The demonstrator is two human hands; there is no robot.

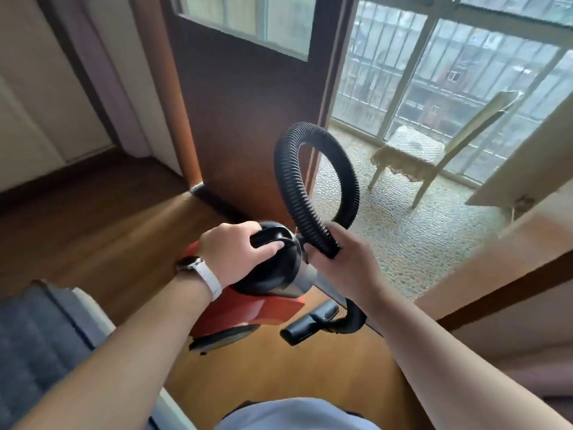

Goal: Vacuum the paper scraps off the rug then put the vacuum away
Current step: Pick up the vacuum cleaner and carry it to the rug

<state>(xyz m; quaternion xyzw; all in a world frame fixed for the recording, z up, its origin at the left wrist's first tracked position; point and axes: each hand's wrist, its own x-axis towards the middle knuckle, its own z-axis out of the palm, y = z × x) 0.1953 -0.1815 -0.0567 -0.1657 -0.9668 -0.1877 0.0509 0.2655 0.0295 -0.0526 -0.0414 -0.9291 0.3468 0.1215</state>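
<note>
A: grip status?
B: left hand [229,252] curled round the vacuum [273,274] handle, body slung directly under it. right hand [344,259] clasps the hose [288,181] cuff, just right of the body.
A: rest of hose?
B: loops up, then drops to the nozzle [310,324] below the right wrist.

Inside a home: polished wood flooring [93,243] meets a dark wooden door [248,135] with a glazed panel. Beyond it, an enclosed balcony holds a cream chair [403,159] on pebble-patterned floor [403,243], before barred windows [449,66] facing apartment blocks.
</note>
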